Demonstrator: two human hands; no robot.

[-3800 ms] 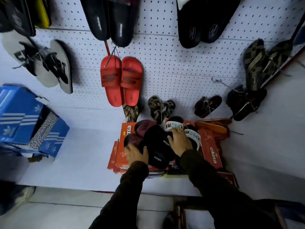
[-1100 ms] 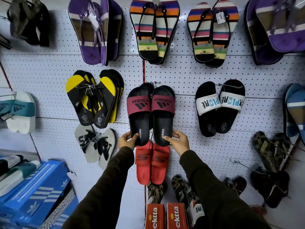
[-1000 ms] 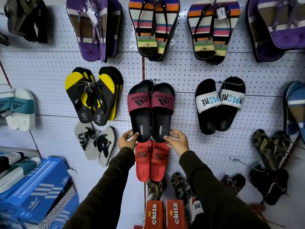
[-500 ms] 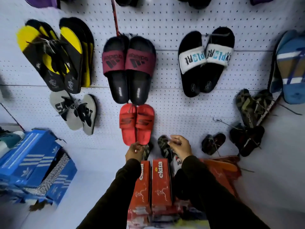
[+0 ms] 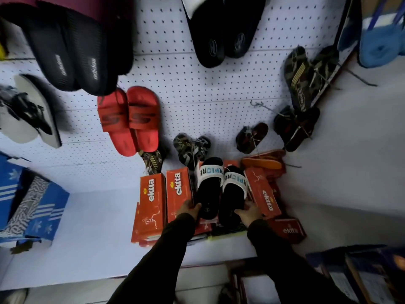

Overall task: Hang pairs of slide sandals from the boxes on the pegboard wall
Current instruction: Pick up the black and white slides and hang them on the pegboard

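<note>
- As both hands reach down, the left hand (image 5: 189, 209) curls on the left slide's (image 5: 208, 189) heel and the right hand (image 5: 249, 212) on the right slide's (image 5: 232, 191).
- The pair lies between the hands on the boxes (image 5: 151, 200), long axes pointing away toward the pegboard (image 5: 197, 93) above; each hand is equally near.

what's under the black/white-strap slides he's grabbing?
The slides lie on a stack of orange ekta boxes, left hand and right hand at their heels. Directly beneath, the box tops are covered; contents unseen.
</note>
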